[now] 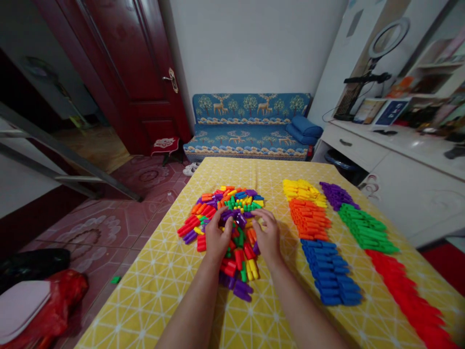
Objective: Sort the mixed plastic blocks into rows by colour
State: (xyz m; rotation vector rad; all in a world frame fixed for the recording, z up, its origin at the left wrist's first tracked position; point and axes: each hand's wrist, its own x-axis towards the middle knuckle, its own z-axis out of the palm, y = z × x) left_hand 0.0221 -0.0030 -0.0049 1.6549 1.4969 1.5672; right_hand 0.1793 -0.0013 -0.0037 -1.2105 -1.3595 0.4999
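Observation:
A mixed heap of bullet-shaped plastic building pieces [203, 211] in several colours lies on the table. My left hand [218, 237] is over the heap's middle, its thumb and fingers curled at a cluster of purple building pieces [232, 215]. Across from it, my right hand [268, 236] has its thumb and fingers apart, with the fingertips beside the purple cluster. Red, green and yellow pieces [251, 269] lie below and between the hands. Nearest me in the heap are more purple pieces [242, 290]. My palms hide part of the heap.
Sorted by colour on the right are yellow [303, 191], orange [309, 219], blue [330, 274], purple [337, 196], green [366, 229] and red pieces [407, 295]. A yellow patterned cloth [145, 310] covers the table. Beyond stand a blue sofa [250, 133] and a white cabinet [403, 189].

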